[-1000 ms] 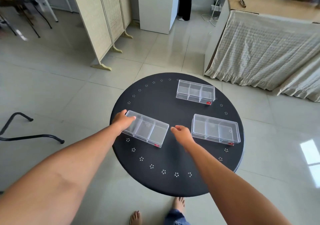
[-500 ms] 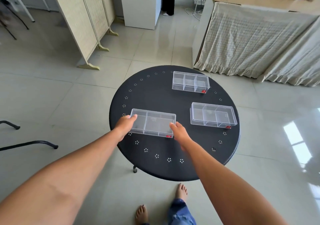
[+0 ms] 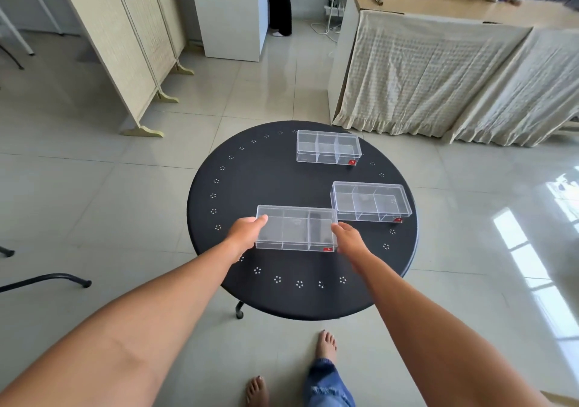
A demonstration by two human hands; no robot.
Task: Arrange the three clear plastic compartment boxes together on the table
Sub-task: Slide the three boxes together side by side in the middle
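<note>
Fingers (image 3: 262, 218) of the left hand (image 3: 246, 234) and right hand (image 3: 349, 237) pinch the ends of the nearest compartment box (image 3: 296, 229), low over the tabletop (image 3: 266, 184). A loose grip on slick plastic could drop it. Its far right corner overlaps the middle box (image 3: 371, 201); the far box (image 3: 327, 147) sits apart.

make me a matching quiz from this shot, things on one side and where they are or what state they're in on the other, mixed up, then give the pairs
Column one:
1. near box
2. middle box
3. far box
4. table

Column two:
A. black, round, with small white flower marks around its edge
B. alone at the far edge of the tabletop
C. gripped at both short ends, left hand and right hand
D. on the right side, its near left corner close to the held box

Pairs: 1-C, 2-D, 3-B, 4-A
</note>
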